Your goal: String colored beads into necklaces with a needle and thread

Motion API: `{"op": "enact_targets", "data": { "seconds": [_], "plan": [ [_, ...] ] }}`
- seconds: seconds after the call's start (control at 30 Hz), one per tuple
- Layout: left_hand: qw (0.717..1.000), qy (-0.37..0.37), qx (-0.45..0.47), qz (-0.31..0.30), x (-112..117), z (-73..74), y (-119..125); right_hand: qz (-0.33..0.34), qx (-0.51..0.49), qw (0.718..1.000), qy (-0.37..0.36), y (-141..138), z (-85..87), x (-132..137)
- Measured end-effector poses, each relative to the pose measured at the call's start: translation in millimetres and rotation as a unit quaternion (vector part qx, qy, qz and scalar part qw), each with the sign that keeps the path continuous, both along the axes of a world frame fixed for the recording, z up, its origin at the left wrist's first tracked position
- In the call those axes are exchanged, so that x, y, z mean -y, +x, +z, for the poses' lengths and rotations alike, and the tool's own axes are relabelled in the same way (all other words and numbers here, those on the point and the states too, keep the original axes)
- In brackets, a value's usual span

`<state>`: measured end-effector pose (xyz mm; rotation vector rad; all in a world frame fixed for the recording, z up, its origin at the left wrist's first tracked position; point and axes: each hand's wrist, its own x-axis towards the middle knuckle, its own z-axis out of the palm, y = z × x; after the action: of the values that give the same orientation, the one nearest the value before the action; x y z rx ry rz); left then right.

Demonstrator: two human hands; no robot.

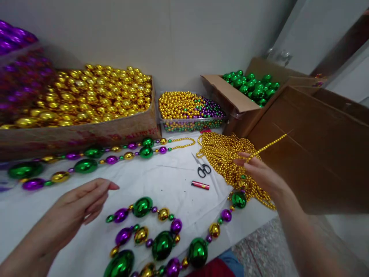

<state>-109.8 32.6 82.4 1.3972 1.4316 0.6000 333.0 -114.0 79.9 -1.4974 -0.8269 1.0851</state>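
Note:
My right hand is closed on a thin gold bead string, which slants up to the right with a fine needle-like tip beyond it. It hovers over a pile of gold bead strands. Below it, a strand of green, purple and gold beads curves across the white cloth toward me. At the left, my left hand is above the cloth with thumb and fingers together; whether anything is pinched there I cannot make out. Near its fingertips lies the strand's small green end bead.
Scissors and a red lighter lie mid-cloth. A finished-looking bead necklace stretches along a carton of gold beads. Behind stand a clear tub of mixed beads and a carton of green beads.

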Motion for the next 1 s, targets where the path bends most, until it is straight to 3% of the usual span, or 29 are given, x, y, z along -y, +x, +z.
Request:
{"op": "enact_targets", "data": {
  "seconds": [0.1, 0.2, 0.33, 0.43, 0.5, 0.6, 0.7, 0.83, 0.93, 1.0],
  "plan": [
    [0.993, -0.043, 0.102, -0.031, 2, 12.8, 14, 0.134, 0.037, 0.990, -0.008, -40, 5.4, 5],
    [0.983, -0.023, 0.178, -0.045, 3, 21.0, 24, 0.189, -0.033, 0.981, 0.025, -67, 21.1, -5],
    [0.963, 0.001, 0.253, -0.098, 7, 35.1, 40, 0.184, -0.226, 0.950, 0.114, -98, 57.1, -30],
    [0.945, 0.009, 0.248, -0.211, 10, 46.3, 58, 0.154, -0.287, 0.937, 0.129, -123, 82.1, -53],
    [0.922, 0.006, 0.247, -0.297, 11, 51.4, 73, 0.149, -0.296, 0.935, 0.127, -140, 89.7, -67],
    [0.885, 0.008, 0.242, -0.399, 11, 53.9, 94, 0.152, -0.330, 0.924, 0.121, -160, 86.7, -83],
    [0.853, 0.016, 0.218, -0.475, 8, 50.6, 110, 0.143, -0.359, 0.915, 0.116, -164, 79.0, -90],
    [0.811, 0.005, 0.202, -0.549, 6, 40.0, 116, 0.097, -0.336, 0.930, 0.115, -146, 82.4, -89],
    [0.795, -0.025, 0.194, -0.575, 8, 29.2, 107, 0.063, -0.281, 0.949, 0.124, -126, 91.6, -86],
    [0.803, -0.043, 0.182, -0.566, 10, 20.3, 98, 0.054, -0.225, 0.963, 0.138, -115, 95.1, -85]
  ]
}}
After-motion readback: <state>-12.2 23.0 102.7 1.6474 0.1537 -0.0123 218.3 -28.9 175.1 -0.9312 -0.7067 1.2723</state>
